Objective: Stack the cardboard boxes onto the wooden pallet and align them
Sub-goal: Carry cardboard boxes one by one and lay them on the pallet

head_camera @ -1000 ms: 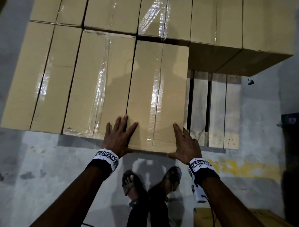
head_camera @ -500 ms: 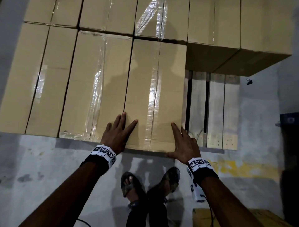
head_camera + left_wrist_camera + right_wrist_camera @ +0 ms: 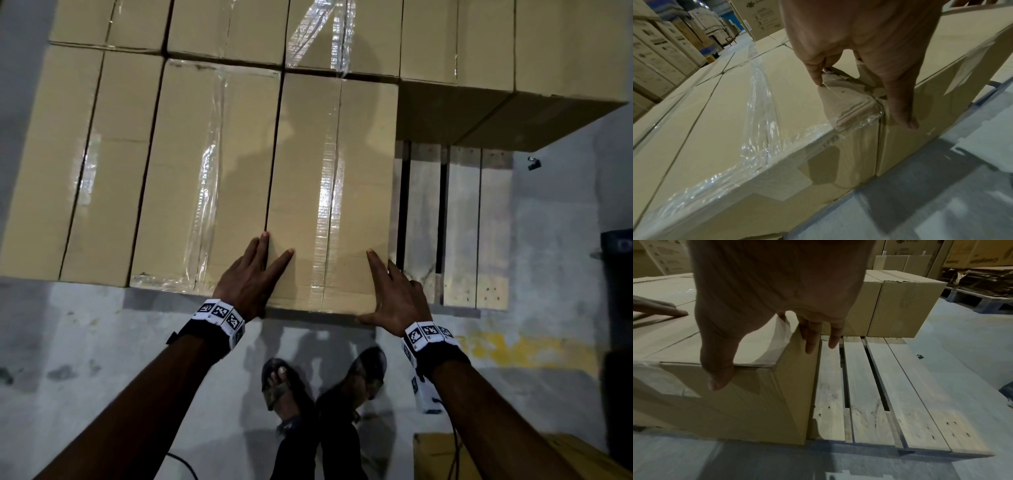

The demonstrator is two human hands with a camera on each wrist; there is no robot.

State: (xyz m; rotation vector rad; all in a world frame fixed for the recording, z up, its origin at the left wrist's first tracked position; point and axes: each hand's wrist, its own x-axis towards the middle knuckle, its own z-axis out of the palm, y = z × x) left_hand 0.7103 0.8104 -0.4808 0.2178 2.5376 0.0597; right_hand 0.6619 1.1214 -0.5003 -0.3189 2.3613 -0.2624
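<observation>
Squaring the last box on the pallet
Your left hand (image 3: pixel 250 284) and right hand (image 3: pixel 394 294), fingers flat and gripping nothing, press the box (image 3: pixel 329 192) at frame centre flush with its neighbour (image 3: pixel 205 178); pallet (image 3: pixel 459 222) slats are bare at right.

Eight cardboard boxes (image 3: pixel 335 178) show on one wooden pallet (image 3: pixel 462 222) in the head view: three in the near row across the middle of the frame and five along the top edge, cropped. A ninth box (image 3: pixel 442 455) sits at the lower right. Four bare pallet slats show at centre right. There are two hands, the left hand (image 3: pixel 246 284) and the right hand (image 3: pixel 397 298), each with one tagged wristband (image 3: pixel 219 313). Two sandalled feet (image 3: pixel 284 383) stand at bottom centre. One small dark scrap (image 3: pixel 533 163) lies on the floor (image 3: pixel 102 342) at the right.
</observation>
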